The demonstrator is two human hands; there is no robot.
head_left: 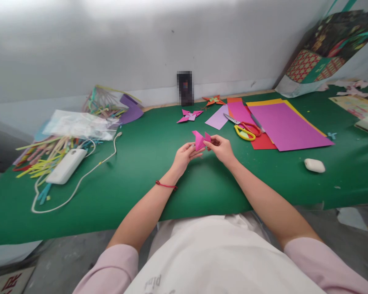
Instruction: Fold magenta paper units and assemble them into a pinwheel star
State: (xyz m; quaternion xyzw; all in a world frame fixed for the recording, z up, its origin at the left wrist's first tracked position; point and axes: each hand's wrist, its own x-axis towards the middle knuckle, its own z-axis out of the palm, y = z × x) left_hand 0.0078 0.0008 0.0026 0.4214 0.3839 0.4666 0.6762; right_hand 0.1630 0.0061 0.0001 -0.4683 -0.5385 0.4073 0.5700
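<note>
A small piece of folded pink paper (199, 141) is held above the green table between both hands. My left hand (184, 156) grips its left and lower side, fingers closed beneath it. From the right, my right hand (221, 148) pinches the paper's right edge between thumb and fingers. Just beyond the hands lies a pink and lilac folded paper star (190, 116). An orange and green folded star (214, 100) rests farther back. Scissors (242, 126) with red and yellow handles lie on coloured sheets to the right of my right hand.
Purple sheets (290, 124) and a lilac rectangle (217, 117) lie at right on the green table (141, 163). A white power bank (66, 166) with a cable sits left, beside paper strips (38, 163). A white case (314, 165) lies right; a phone-like dark object (185, 88) leans on the wall.
</note>
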